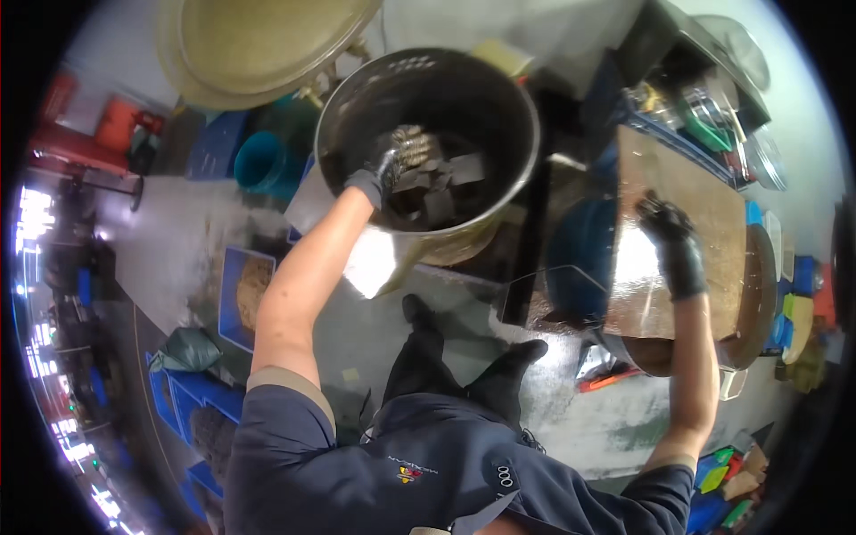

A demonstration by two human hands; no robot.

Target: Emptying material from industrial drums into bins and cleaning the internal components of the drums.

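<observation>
My left hand (386,171), in a dark glove, reaches over the near left rim into a large round metal drum (533,160). Its fingers look curled at a pale, ridged, lumpy bundle (412,147); I cannot make out what that is. Below it, dark grey blocky pieces (439,205) lie in the drum. To the right, my right hand (669,236), in a black glove, is over a brown flat board (713,196) with a wet shine. Its fingers are stretched toward the board's left side, with nothing seen in them.
A large yellowish round lid or basin (259,45) stands behind the drum. A teal bucket (260,163) is left of it, a blue tub (580,259) beside the board. A blue crate (234,303) sits by my left arm. Tools fill a bin (695,98) at the far right.
</observation>
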